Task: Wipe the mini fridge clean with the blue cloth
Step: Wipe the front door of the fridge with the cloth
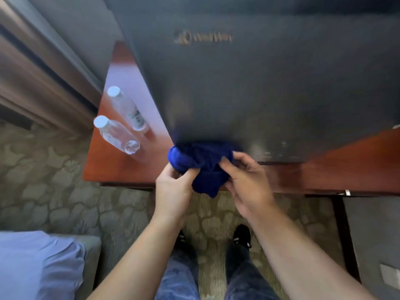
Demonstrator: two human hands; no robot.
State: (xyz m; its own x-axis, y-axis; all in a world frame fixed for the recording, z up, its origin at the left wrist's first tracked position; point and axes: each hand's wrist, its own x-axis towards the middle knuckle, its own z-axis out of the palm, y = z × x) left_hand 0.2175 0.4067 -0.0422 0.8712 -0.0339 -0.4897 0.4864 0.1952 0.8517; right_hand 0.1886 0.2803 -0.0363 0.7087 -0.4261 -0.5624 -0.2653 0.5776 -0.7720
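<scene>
Both hands are on the blue cloth (201, 164) at the bottom edge of the mini fridge (249, 89), the dark door rising away above the knuckles. The left hand (173, 187) pinches the cloth's left side, fingers curled shut on a rolled fold; the right hand (246, 180) pinches the right side, thumb and fingers closed over the bunched fabric. The cloth sits in a soft, crumpled wad, its top touching or very nearly touching the fridge's lower front, a loose tail hanging down between the palms. So the surface to be wiped lies straight ahead of and above the fingers, a tall flat panel running upward, and both hands are about equally close to it. The door looks smooth and matte grey, with a blurred gold logo high up and some pale specks low on the right, near the right hand. The fridge stands on a glossy reddish wooden desk (121, 165), where two clear plastic water bottles (121, 126) with white caps stand just beside its left side. My read: the cloth is being gathered into a pad before a stroke up the door.
</scene>
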